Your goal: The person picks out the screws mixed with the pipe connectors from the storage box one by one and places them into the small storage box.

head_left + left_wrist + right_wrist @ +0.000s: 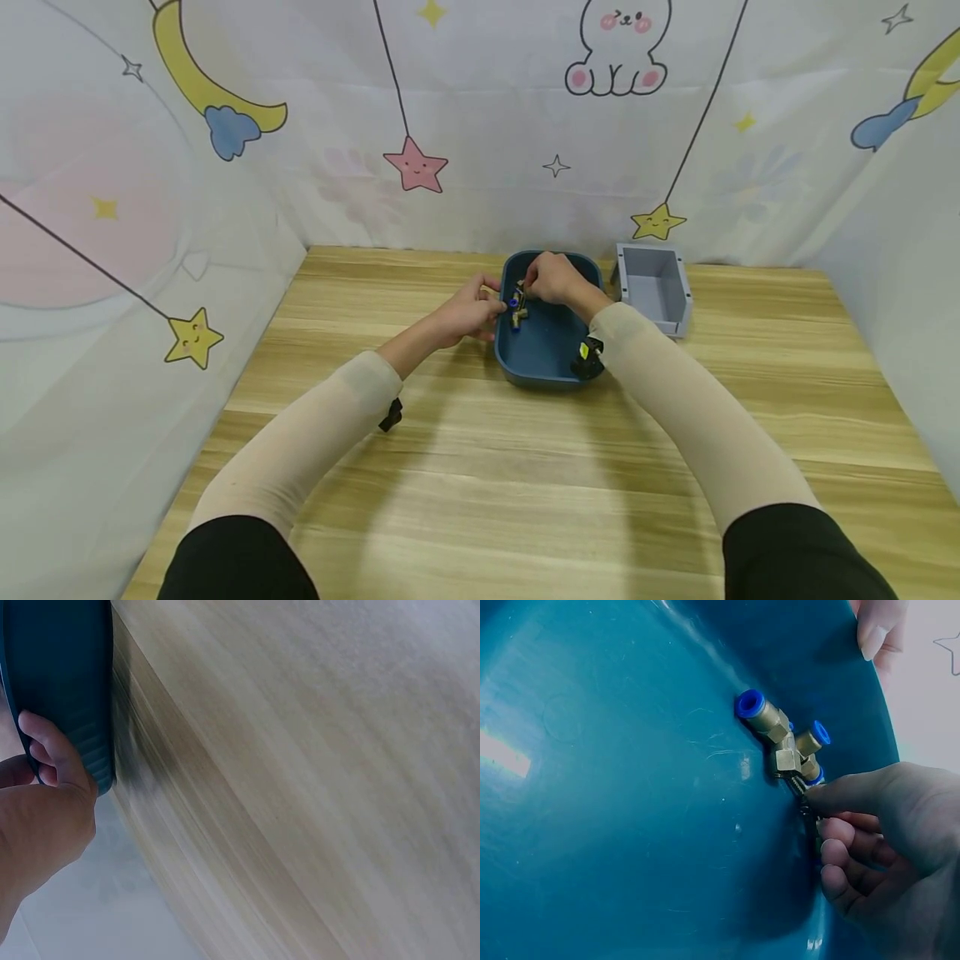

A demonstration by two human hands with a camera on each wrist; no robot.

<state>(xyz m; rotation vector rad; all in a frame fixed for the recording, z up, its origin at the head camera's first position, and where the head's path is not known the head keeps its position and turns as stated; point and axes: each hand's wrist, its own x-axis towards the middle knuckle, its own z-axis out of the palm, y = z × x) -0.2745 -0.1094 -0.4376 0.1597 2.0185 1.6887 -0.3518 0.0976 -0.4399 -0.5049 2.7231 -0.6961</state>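
Note:
A dark blue basin (pixel 542 354) stands on the table, with brass pneumatic fittings (pixel 519 315) that have blue collars lying along its left side. My left hand (pixel 468 312) grips the basin's left rim; in the left wrist view its thumb (pixel 56 746) lies along the wall. Inside the basin, my right hand (pixel 553 279) pinches the threaded end of a brass fitting (pixel 785 759) between thumb and curled fingers. The right wrist view shows blue collars pointing several ways beside that hand. Its fingertips partly hide the pieces under them.
A grey open box (pixel 654 287) stands just right of the basin, near the back edge of the wood-grain table (pixel 480 492). A printed curtain (pixel 495 100) hangs behind the table and along both sides. Black wrist cameras (pixel 587 360) sit under both sleeves.

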